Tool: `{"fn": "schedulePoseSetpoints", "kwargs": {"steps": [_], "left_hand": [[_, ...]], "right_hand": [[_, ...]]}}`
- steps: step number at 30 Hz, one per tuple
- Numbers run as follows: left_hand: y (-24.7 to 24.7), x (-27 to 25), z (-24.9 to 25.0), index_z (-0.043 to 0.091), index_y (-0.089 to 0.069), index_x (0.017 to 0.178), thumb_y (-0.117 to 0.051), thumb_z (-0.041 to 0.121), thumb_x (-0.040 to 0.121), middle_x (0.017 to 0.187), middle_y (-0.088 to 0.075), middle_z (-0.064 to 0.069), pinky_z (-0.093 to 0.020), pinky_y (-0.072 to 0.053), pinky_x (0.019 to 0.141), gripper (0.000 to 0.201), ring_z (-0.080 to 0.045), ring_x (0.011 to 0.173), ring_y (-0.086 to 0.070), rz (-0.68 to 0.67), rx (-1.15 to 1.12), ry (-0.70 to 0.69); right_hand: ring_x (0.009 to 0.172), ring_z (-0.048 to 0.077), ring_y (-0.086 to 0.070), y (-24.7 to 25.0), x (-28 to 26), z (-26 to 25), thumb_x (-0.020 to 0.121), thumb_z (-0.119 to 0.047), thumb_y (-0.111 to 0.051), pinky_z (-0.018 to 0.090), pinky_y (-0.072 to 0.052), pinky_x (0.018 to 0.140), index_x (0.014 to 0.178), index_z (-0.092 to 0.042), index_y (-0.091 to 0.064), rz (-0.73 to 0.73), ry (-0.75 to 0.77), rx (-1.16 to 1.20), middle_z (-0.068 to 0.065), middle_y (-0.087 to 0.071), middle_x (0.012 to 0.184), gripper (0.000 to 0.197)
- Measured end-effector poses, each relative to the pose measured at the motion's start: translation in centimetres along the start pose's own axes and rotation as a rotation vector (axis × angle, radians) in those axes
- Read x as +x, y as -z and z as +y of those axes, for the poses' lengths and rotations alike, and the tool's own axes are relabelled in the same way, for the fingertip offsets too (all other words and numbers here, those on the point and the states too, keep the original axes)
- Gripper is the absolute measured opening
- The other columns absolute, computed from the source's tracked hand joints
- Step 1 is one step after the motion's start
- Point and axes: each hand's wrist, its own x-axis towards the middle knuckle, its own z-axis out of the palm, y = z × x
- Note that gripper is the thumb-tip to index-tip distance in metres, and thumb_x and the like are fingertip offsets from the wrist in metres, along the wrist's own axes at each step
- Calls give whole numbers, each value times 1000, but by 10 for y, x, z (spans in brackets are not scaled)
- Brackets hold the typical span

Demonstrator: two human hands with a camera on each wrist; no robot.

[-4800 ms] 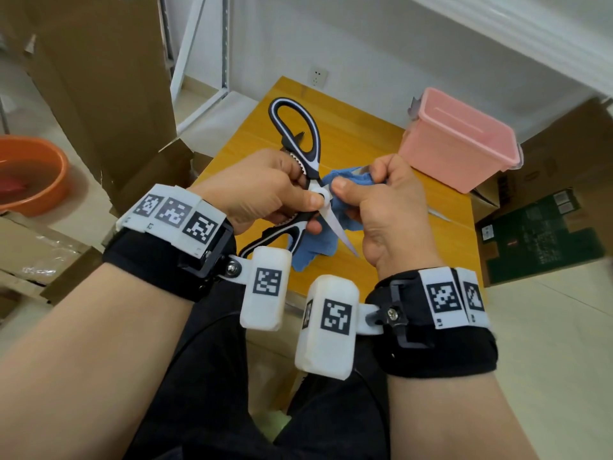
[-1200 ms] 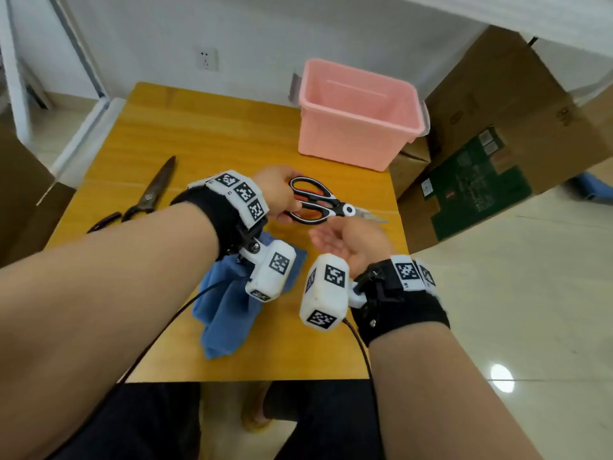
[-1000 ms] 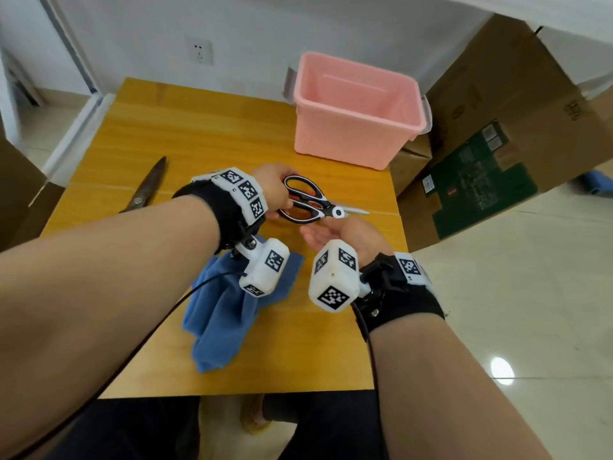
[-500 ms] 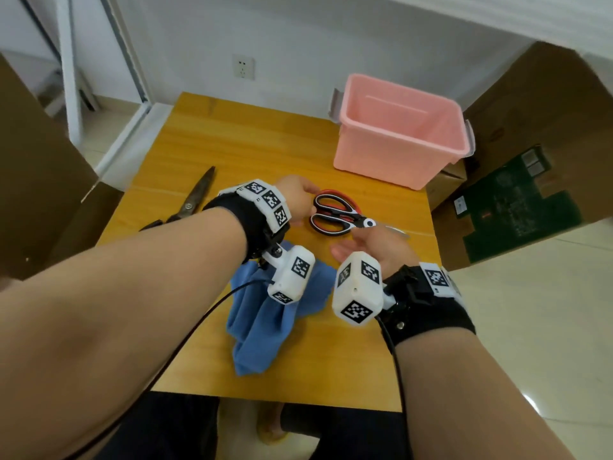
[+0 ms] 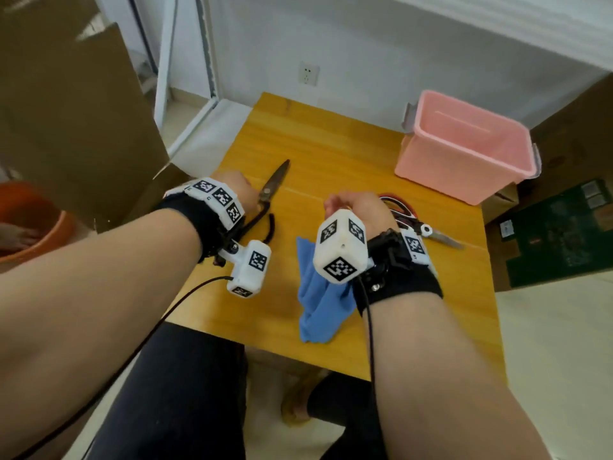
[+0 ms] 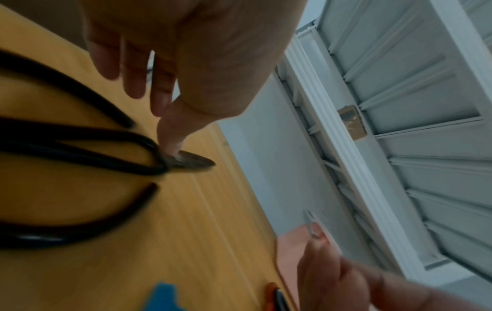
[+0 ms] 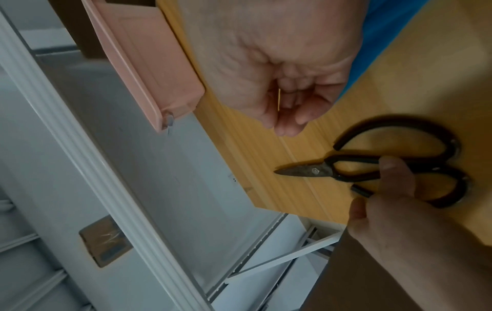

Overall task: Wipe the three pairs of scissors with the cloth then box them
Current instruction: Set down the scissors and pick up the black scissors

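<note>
One thumb of left hand (image 7: 394,202) pressing black iron scissors (image 7: 372,168) at the handles. Right hand (image 7: 279,69) loosely curled, holding nothing, just beside blue cloth (image 5: 318,300).

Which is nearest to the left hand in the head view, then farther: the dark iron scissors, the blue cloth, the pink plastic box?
1. Dark iron scissors: right at the left hand, on the table's left side.
2. Blue cloth: mid-table, towards the near edge, to the hand's right.
3. Pink plastic box: far right corner of the table.
</note>
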Motion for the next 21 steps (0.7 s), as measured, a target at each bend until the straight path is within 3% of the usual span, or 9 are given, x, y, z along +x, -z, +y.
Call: {"fn": "schedulePoseSetpoints", "kwargs": {"steps": [2, 4, 6, 9, 13, 15, 17, 19, 21], "left_hand": [[-8, 1, -12, 9, -57, 122, -78, 42, 80, 114, -55, -16, -45, -51, 92, 57, -34, 104, -53, -22, 100, 74], [-13, 2, -20, 11, -46, 133, -83, 48, 72, 126, -47, -17, -48, -49, 94, 80, -38, 113, -51, -37, 80, 143], [-14, 0, -23, 11, -45, 132, -87, 49, 67, 125, -50, -19, -51, -51, 93, 86, -39, 110, -55, -57, 32, 142], [-10, -11, -20, 3, -53, 122, -86, 46, 69, 109, -64, -16, -47, -55, 89, 76, -36, 100, -63, -144, 8, 82], [-12, -22, -17, -3, -55, 126, -73, 42, 86, 122, -61, -17, -39, -50, 94, 63, -34, 115, -59, -195, -40, 19], [-15, -22, -23, -4, -61, 119, -78, 32, 82, 104, -66, -15, -37, -52, 80, 54, -31, 99, -64, -192, -142, 12], [-13, -27, -24, -6, -65, 108, -79, 24, 80, 81, -64, -11, -35, -53, 68, 44, -26, 76, -62, -167, -289, 3], [-7, -31, -23, -6, -67, 98, -77, 23, 84, 81, -68, -12, -35, -54, 71, 33, -25, 69, -61, -166, -385, -12], [-2, -36, -21, 4, -61, 87, -76, 20, 86, 79, -68, -11, -37, -53, 71, 22, -24, 66, -61, -172, -510, -14]], "right_hand": [[51, 14, -51, -14, 3, 14, 105, -12, -44, 15, -44, 39, 82, -3, -51, -46, -28, 60, 6, -58, 61, 26], [40, 9, -54, -21, 6, 25, 105, -7, -41, 15, -46, 43, 77, -5, -48, -64, -31, 97, 2, -56, 45, 29], [39, 10, -54, -23, 6, 31, 106, -9, -42, 16, -46, 40, 77, -5, -48, -55, -54, 118, 2, -57, 51, 30], [59, 14, -51, -21, 7, 35, 106, -15, -46, 18, -47, 38, 84, -5, -51, -17, -108, 220, 5, -52, 76, 25], [62, 15, -48, -17, 4, 37, 106, -19, -47, 26, -45, 52, 82, -4, -54, -54, -44, 185, 6, -55, 74, 29], [62, 16, -52, -15, -1, 37, 104, -16, -51, 26, -44, 54, 85, -2, -56, -31, -42, 262, 7, -58, 75, 24], [60, 16, -54, -12, -6, 37, 103, -15, -53, 25, -46, 45, 86, -2, -57, -34, -50, 343, 7, -60, 72, 21], [59, 16, -54, -10, -10, 37, 103, -16, -53, 22, -46, 43, 85, -3, -58, -50, -48, 351, 7, -61, 68, 22], [62, 16, -58, -9, -9, 36, 101, -17, -58, 23, -49, 45, 90, -4, -60, -40, -59, 305, 5, -63, 73, 18]]}}
